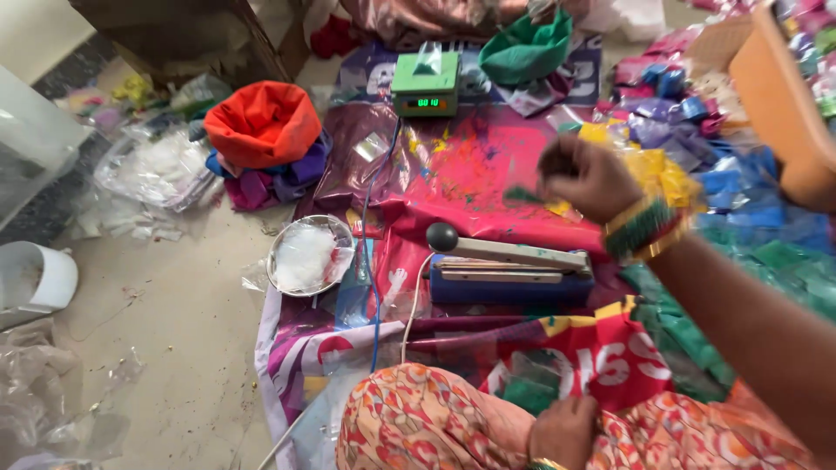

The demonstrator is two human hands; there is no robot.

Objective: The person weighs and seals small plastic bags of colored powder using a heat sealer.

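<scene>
My right hand [585, 178] is raised and blurred above the coloured sheet, its fingers pinched on a small green powder packet [525, 195]. Bangles ring that wrist. Below it lies a blue heat sealer [509, 280] with a black knob on its lever. My left hand [564, 431] rests curled on my patterned lap at the bottom edge. It touches a clear packet with green powder [528, 392]; whether it grips the packet is unclear. A green weighing scale [426, 84] stands at the far side of the sheet.
Heaps of sealed packets in yellow, blue, purple and green [723, 187] lie to the right, beside an orange tub [784, 104]. A steel bowl of clear bags [306, 256], an orange cloth bag [261, 122] and loose plastic [157, 170] are on the left.
</scene>
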